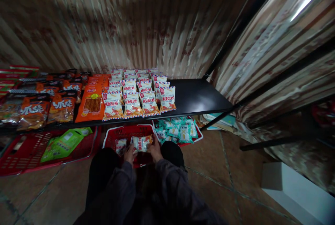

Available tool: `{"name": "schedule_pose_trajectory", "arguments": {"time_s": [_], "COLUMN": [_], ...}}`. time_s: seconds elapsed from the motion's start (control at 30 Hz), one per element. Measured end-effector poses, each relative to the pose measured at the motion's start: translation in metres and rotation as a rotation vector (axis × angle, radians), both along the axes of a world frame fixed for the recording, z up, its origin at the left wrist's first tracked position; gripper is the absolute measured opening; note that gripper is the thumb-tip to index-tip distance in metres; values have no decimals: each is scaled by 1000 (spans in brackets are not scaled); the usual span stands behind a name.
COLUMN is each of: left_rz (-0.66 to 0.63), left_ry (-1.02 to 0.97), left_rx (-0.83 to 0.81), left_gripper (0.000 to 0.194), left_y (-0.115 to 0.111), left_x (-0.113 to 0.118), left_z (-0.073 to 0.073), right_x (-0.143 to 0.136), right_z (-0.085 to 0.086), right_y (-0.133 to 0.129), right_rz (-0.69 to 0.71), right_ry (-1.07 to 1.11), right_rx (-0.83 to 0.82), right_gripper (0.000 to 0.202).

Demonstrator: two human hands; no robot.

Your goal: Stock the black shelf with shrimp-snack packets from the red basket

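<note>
Low over a red shopping basket [112, 134], both my hands are at one white, red and orange snack bag [141, 143]. My right hand [155, 149] grips its right end. My left hand [130, 154] is closed at its left end, partly over the bag's edge. A second bag of the same print [120, 144] lies in the basket just left of my left hand. On the black shelf [195, 96] behind the basket, several matching snack bags [132, 105] stand in rows. My knees flank the basket and hide part of its sides.
Orange snack packs [93, 96] and dark snack bags [34, 110] fill the shelf's left. A red basket with green packets [66, 143] is at left; a basket of teal packets [178, 129] is at right. A white box [295, 186] stands on the floor beyond metal legs.
</note>
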State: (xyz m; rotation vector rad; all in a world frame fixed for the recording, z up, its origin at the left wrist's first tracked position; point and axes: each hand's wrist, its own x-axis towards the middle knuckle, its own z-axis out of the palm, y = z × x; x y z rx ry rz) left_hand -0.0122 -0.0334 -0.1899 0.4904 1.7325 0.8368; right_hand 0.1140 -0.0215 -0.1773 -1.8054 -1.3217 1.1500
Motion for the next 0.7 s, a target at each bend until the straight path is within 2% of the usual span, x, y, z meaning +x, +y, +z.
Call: {"name": "schedule_pose_trajectory", "arguments": {"time_s": [0.2, 0.3, 0.5, 0.7], "left_rz": [157, 146, 131, 138], "left_ry": [-268, -283, -298, -359], "left_rx": [160, 222, 328, 392], "left_gripper": [22, 28, 43, 46], "left_y": [-2, 1, 2, -3], "left_x": [-9, -14, -21, -18], "left_z": [40, 58, 93, 133], "right_x": [4, 0, -7, 0], "right_z": [31, 44, 72, 102], "right_y": [-7, -6, -1, 3], "right_rz": [-142, -237, -402, -398], "right_ry": [320, 539, 884, 1001], "right_rx": [-47, -46, -18, 9], "right_gripper": [75, 70, 36, 31]}}
